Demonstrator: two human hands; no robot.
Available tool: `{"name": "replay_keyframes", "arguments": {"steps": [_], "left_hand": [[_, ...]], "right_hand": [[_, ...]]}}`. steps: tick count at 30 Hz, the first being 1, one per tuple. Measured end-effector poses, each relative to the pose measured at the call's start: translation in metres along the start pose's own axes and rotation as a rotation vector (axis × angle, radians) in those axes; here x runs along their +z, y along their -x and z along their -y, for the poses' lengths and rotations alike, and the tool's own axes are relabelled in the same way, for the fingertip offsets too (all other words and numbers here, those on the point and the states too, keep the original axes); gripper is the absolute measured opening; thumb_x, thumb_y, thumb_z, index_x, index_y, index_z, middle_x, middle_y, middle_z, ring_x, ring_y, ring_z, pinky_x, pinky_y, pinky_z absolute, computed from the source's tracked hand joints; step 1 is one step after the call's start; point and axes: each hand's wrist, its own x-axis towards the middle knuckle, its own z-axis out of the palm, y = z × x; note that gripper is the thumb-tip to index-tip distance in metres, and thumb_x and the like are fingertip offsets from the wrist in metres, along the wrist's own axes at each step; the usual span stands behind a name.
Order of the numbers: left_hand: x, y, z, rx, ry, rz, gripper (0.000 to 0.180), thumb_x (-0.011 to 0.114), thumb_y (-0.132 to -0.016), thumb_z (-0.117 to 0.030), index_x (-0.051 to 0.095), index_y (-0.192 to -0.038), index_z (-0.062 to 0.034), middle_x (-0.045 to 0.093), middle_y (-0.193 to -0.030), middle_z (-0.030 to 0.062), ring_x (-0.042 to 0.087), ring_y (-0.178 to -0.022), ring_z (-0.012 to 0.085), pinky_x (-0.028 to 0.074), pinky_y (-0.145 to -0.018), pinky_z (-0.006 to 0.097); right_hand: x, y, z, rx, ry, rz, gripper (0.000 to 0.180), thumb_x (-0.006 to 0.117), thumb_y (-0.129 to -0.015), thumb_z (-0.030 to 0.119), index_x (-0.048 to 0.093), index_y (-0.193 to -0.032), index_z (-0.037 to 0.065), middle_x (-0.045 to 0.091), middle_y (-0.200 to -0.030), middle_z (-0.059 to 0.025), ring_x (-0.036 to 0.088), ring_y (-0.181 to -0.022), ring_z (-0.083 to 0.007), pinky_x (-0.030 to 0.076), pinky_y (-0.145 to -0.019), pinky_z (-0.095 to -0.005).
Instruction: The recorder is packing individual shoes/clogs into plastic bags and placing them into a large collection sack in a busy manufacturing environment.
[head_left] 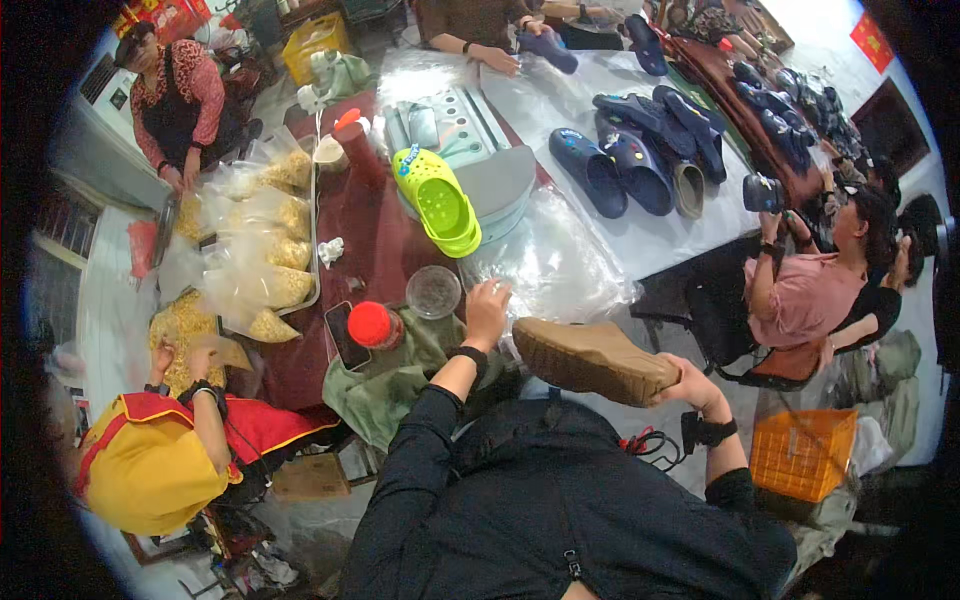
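Note:
My right hand (695,388) is wrapped round one end of a brown clog (590,360), held sole outward in front of my body. The clog's other end points toward my left hand (487,314), whose bent fingers pinch the near edge of a clear plastic bag (560,245) in a pile on the table. Beyond it, a lime-green clog (437,205) with blue charms rests tilted on a grey-green machine (497,180). Beside my left forearm are a round clear tub (434,292) and a red-lidded jar (374,325).
Several dark blue clogs (640,165) lie on the white table at the far right. Bags of yellow pieces (265,240) fill a tray at left, with a person in yellow (160,465) nearby. A phone (346,336) lies by the jar. An orange crate (803,453) stands low right.

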Motion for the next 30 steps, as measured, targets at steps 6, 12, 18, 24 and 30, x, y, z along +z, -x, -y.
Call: {"name": "replay_keyframes", "arguments": {"steps": [6,12,18,24,30], "left_hand": [[0.001,0.007,0.0,0.087,-0.028,0.031,0.026,0.053,-0.082,-0.011,0.058,-0.108,-0.01,0.063,-0.102,0.0108,0.06,-0.089,0.0275,0.049,-0.075,0.036],[0.001,0.008,-0.006,0.088,-0.082,0.154,0.039,0.05,-0.078,-0.004,0.054,-0.116,-0.01,0.06,-0.111,0.0111,0.058,-0.099,0.0279,0.05,-0.079,0.035],[0.004,0.014,-0.002,0.13,-0.15,0.274,0.048,0.051,-0.075,-0.005,0.05,-0.122,-0.0103,0.059,-0.113,0.0099,0.058,-0.101,0.0284,0.05,-0.078,0.035],[0.004,0.01,-0.009,0.145,-0.172,0.24,0.048,0.05,-0.076,-0.008,0.048,-0.123,-0.0098,0.058,-0.116,0.0079,0.058,-0.099,0.0296,0.051,-0.075,0.036],[0.012,-0.003,-0.018,-0.054,-0.227,0.255,0.054,0.044,-0.081,-0.006,0.038,-0.133,-0.0182,0.041,-0.133,0.0132,0.043,-0.116,0.0358,0.037,-0.094,0.046]], "right_hand": [[0.037,-0.018,-0.007,-0.052,-0.365,-0.173,0.057,0.066,-0.066,0.002,0.045,-0.12,0.002,0.057,-0.107,-0.0036,0.053,-0.097,-0.0127,0.043,-0.084,-0.0261],[0.059,-0.022,-0.004,-0.015,-0.623,-0.225,0.048,0.05,-0.085,0.017,0.036,-0.128,0.004,0.051,-0.119,-0.0094,0.054,-0.104,-0.023,0.046,-0.087,-0.0402],[0.061,-0.029,-0.016,0.006,-0.941,-0.21,0.047,0.051,-0.086,0.019,0.036,-0.13,0.008,0.047,-0.127,-0.0091,0.049,-0.113,-0.0243,0.043,-0.092,-0.0428],[0.061,-0.04,-0.017,-0.039,-1.05,-0.249,0.045,0.051,-0.087,0.017,0.037,-0.129,0.006,0.046,-0.129,-0.0087,0.047,-0.116,-0.0255,0.041,-0.095,-0.0436],[0.076,-0.048,0.008,-0.056,-0.913,-0.202,0.05,0.057,-0.082,0.012,0.038,-0.126,0.004,0.048,-0.124,-0.0099,0.049,-0.112,-0.0244,0.042,-0.094,-0.0406]]}}
